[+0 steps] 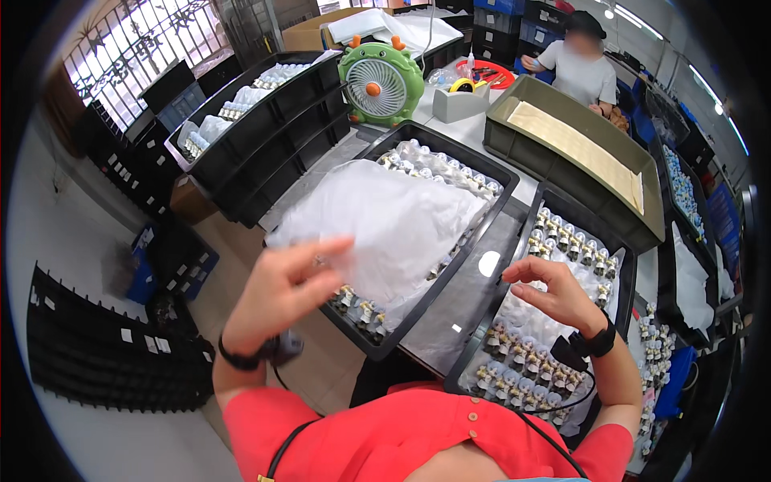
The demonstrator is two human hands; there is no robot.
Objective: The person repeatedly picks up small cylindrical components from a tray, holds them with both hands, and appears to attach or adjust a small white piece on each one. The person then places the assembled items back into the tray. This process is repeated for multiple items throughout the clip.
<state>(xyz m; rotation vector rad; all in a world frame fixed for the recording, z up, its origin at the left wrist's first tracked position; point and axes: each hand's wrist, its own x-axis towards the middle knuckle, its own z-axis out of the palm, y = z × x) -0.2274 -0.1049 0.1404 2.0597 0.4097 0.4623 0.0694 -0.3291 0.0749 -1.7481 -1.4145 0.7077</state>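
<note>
A thin white translucent sheet (401, 217) covers the middle of the left black tray (470, 261), and rows of small figurines (365, 313) show past its edges. Over the sheet's near left edge is my left hand (293, 277), slightly blurred, its fingers stretched out and thumb apart. Whether it touches the sheet cannot be seen. My right hand (554, 296) hovers above the right black tray (622, 305) with fingers bent and a gap between thumb and fingertips, holding nothing. Below it lie more figurines (526, 353) in rows, with white sheeting between them.
Stacked black crates (277, 132) stand at the left. A green fan (381, 84) sits behind the trays, next to a tape dispenser (462, 100). At the back right are an olive bin (574, 157) and a co-worker (578, 68). Loose figurines (654, 353) lie at the far right.
</note>
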